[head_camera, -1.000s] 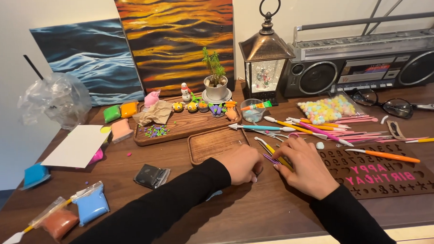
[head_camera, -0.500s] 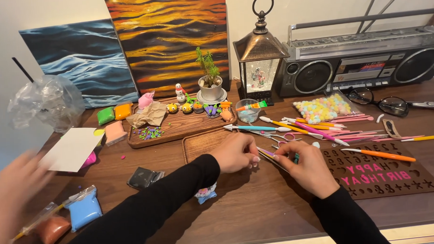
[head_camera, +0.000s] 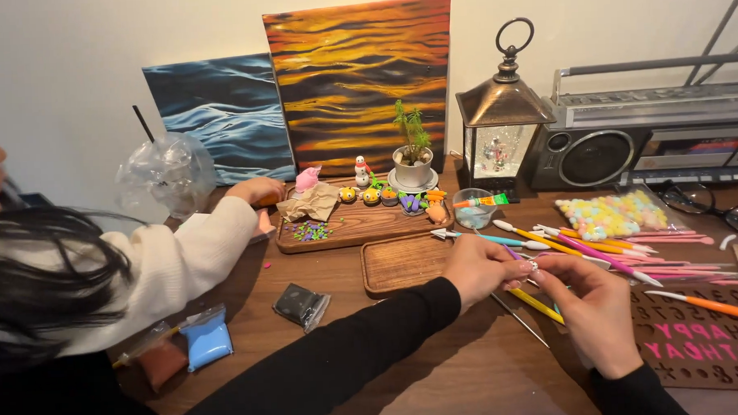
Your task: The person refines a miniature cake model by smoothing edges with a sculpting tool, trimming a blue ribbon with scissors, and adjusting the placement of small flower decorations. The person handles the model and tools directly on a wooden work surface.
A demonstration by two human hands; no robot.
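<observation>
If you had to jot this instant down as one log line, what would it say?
left hand: pinching tiny white piece | right hand: fingertips on same piece | below: modelling tools on table | co-worker's hand: by wooden tray

We see a lantern (head_camera: pixel 503 121), a cassette radio (head_camera: pixel 644 136), two wave paintings (head_camera: pixel 356 81), a potted plant (head_camera: pixel 413 153) and a co-worker's white sleeve (head_camera: pixel 182 255).

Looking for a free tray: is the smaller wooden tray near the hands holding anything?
No, the smaller wooden tray lies bare beside the left hand.
</observation>
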